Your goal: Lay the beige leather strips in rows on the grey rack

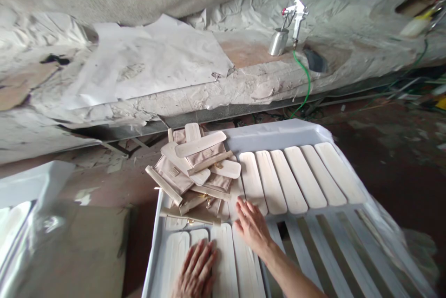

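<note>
My left hand [195, 265] lies flat with its fingers stretched out over the pale, round-cornered strips in the front row, beside a long whitish strip [223, 254]. My right hand [252, 227] reaches further forward, fingers extended, its tips at a strip [237, 191] by the right side of a heap. That heap holds beige fabric pieces [174, 171] with rolled edges and gold-coloured metal parts, with loose pale strips [201, 144] lying across them. Several more strips [294, 175] are lined up in the back row. Neither hand appears to grip anything.
The strips rest on a slatted, grey-white tray [277, 136] with raised edges. Behind it is a paper-covered ledge [156, 63] with a spray gun [297, 17], its metal cup [278, 42] and a green hose [308, 82]. Another tray [38, 179] stands at left.
</note>
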### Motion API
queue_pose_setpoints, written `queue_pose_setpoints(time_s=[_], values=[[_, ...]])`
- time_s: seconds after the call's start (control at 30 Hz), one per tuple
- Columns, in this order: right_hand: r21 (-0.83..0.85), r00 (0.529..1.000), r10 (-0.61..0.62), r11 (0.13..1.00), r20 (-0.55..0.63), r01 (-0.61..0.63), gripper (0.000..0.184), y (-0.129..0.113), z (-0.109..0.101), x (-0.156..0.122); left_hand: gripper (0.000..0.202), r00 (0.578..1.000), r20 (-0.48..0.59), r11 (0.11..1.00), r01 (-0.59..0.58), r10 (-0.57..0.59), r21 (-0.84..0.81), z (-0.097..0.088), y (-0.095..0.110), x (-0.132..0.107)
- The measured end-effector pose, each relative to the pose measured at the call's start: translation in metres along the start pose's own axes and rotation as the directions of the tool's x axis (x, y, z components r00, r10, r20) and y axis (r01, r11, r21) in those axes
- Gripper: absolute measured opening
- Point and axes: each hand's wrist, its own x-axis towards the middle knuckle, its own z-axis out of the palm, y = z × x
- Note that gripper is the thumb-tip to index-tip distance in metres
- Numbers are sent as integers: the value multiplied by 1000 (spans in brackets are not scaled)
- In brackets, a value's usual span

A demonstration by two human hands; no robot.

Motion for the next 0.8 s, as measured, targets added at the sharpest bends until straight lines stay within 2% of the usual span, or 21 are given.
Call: queue_pose_setpoints(time_s=[0.1,0.2,0.27,0.4,0.6,0.7,0.8], values=[[-39,982,-184,982,52,186,45,10,-11,14,55,1000,17,1000,19,-19,-3,-1,0,-1],[-76,912,-389,913,128,400,35,16,-20,30,56,999,38,1000,25,-25,-8,-1,0,-2],[-114,882,-440,880,169,461,33,17,-22,36,56,998,47,999,36,-36,-7,-1,0,-2],[-191,904,-403,885,147,425,42,12,-15,32,57,997,59,998,55,-53,-32,-4,-1,-1],[-253,933,-356,900,43,355,39,5,2,17,55,996,60,997,61,-59,-44,-5,-2,-1],[-205,930,-363,916,-59,344,36,5,9,13,55,999,26,998,33,-32,-44,-3,-6,-2],[-72,941,-311,950,-136,303,29,0,1,14,52,998,-33,996,44,-46,-72,6,-11,-6]])
